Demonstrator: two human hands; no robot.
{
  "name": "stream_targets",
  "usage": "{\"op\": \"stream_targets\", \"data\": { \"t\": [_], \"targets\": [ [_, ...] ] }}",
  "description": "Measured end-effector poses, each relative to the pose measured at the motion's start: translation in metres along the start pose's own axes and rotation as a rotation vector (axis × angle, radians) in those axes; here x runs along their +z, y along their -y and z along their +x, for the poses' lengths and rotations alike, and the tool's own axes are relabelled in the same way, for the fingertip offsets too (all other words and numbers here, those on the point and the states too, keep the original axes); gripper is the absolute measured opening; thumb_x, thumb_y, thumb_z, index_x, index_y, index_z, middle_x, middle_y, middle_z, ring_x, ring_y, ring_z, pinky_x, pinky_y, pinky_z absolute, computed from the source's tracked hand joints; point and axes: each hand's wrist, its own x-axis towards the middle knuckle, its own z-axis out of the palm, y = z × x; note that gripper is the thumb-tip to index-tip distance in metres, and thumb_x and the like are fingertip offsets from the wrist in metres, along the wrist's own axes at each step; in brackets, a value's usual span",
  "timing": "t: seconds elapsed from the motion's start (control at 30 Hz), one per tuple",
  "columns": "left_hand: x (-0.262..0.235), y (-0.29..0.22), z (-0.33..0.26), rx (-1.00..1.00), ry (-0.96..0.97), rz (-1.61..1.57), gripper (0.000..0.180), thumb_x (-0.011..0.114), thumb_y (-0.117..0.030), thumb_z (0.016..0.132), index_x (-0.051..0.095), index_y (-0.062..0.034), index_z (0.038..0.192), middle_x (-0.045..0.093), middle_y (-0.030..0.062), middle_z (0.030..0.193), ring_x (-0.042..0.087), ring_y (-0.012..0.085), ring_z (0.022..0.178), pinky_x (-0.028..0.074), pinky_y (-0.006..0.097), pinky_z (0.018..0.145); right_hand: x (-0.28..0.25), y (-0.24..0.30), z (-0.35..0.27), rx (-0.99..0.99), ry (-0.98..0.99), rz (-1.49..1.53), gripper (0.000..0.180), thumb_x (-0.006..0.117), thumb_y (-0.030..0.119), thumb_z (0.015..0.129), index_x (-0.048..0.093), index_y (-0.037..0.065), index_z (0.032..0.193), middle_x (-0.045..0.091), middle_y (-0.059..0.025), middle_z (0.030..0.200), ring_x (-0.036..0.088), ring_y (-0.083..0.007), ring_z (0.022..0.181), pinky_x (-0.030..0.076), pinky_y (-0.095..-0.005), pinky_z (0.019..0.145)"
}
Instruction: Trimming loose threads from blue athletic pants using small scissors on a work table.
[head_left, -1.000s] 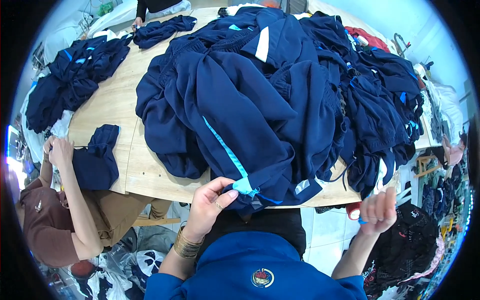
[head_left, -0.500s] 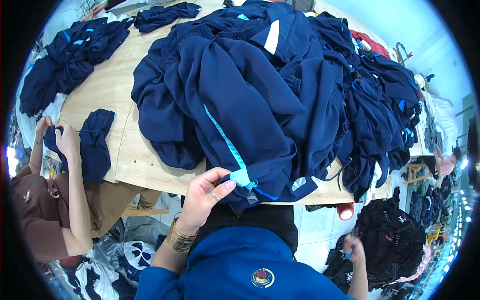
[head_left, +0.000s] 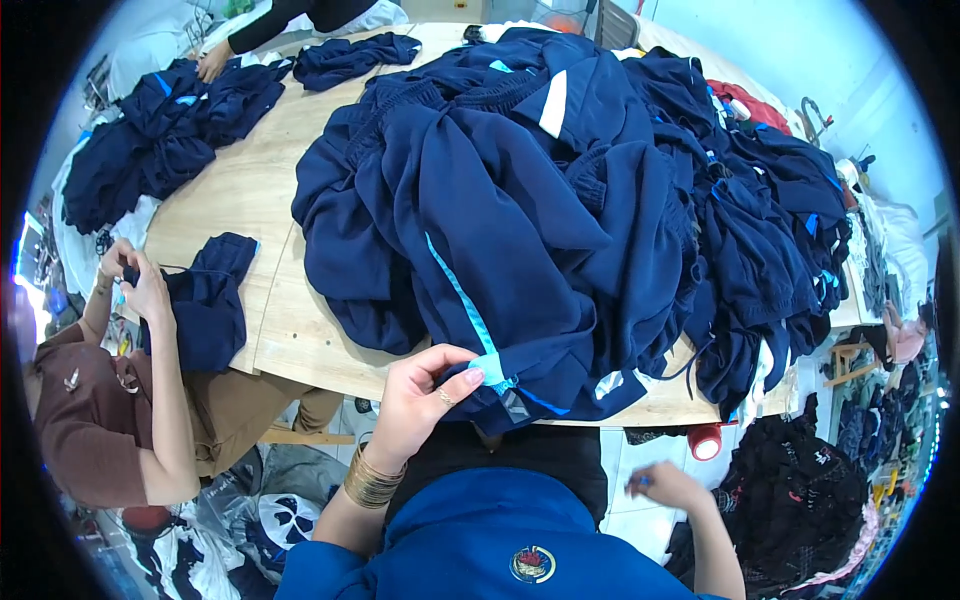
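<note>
My left hand [head_left: 425, 398], with gold bangles at the wrist, pinches the hem end of a navy garment [head_left: 500, 210] between thumb and fingers. A light blue stripe [head_left: 462, 298] runs up the garment from the pinched end, and loose blue threads hang there. The garment lies on a large heap of navy clothes at the table's near edge. Off to the right, below the table edge, my right hand [head_left: 672, 487] is curled closed. A bit of a small blue thing [head_left: 643, 481] shows at its fingers; its kind is hard to make out.
Beside me on the left, a co-worker [head_left: 110, 420] handles a navy garment [head_left: 208, 300]. Another person's hand [head_left: 212, 62] touches navy clothes at the far left. Black garments [head_left: 795, 490] are piled on the lower right, near a red cone-like object [head_left: 705, 442].
My right hand has moved left and up toward the table edge, still curled. My left hand keeps its pinch on the garment. A co-worker's dark-sleeved arm has come in at the far left.
</note>
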Motion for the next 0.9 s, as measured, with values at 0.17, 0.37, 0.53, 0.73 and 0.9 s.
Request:
{"op": "stream_targets", "data": {
  "t": [0.17,0.37,0.53,0.73,0.9],
  "targets": [
    [-0.008,-0.01,-0.007,0.177,-0.096,0.527,0.015,0.065,-0.01,0.082,0.064,0.0019,0.091,0.064,0.0036,0.08,0.058,0.0069,0.074,0.046,0.02,0.066,-0.079,0.152,0.012,-0.811,-0.67,0.32,0.022,0.061,-0.001,0.077,0.065,0.005,0.098,0.063,-0.0073,0.098,0.059,-0.0115,0.081,0.044,-0.0223,0.06],
    [-0.014,-0.033,-0.012,0.33,0.007,0.737,0.017,0.066,-0.012,0.079,0.065,-0.0007,0.091,0.065,0.0085,0.082,0.062,0.0133,0.072,0.047,0.024,0.066,-0.093,0.212,0.061,-1.007,-0.344,0.131,0.023,0.069,0.006,0.073,0.061,0.001,0.094,0.061,-0.011,0.083,0.059,-0.02,0.073,0.045,-0.0278,0.061],
    [-0.025,-0.049,-0.022,0.315,-0.053,0.829,0.015,0.067,-0.013,0.079,0.065,-0.0026,0.089,0.064,0.0067,0.075,0.058,0.0126,0.063,0.045,0.024,0.058,-0.103,0.227,0.039,-0.93,-0.49,0.077,0.015,0.069,0.009,0.074,0.058,0.0,0.081,0.057,-0.0113,0.072,0.057,-0.0259,0.063,0.045,-0.0292,0.058],
    [-0.023,-0.039,-0.021,0.412,-0.184,0.793,0.013,0.064,-0.012,0.081,0.062,-0.0018,0.089,0.061,0.0067,0.074,0.057,0.0134,0.062,0.045,0.025,0.058,-0.093,0.238,0.039,-0.957,-0.726,0.068,0.013,0.068,0.007,0.075,0.059,0.0,0.081,0.058,-0.0084,0.072,0.056,-0.0205,0.058,0.043,-0.0259,0.051],
    [-0.028,-0.033,-0.02,0.458,-0.217,0.841,0.011,0.062,-0.011,0.082,0.06,-0.0027,0.089,0.06,0.008,0.077,0.059,0.0204,0.068,0.046,0.027,0.063,-0.091,0.248,0.033,-0.925,-0.666,0.079,0.014,0.07,0.004,0.071,0.06,-0.002,0.08,0.052,-0.0083,0.066,0.051,-0.0172,0.056,0.039,-0.0253,0.053]
  ]
}}
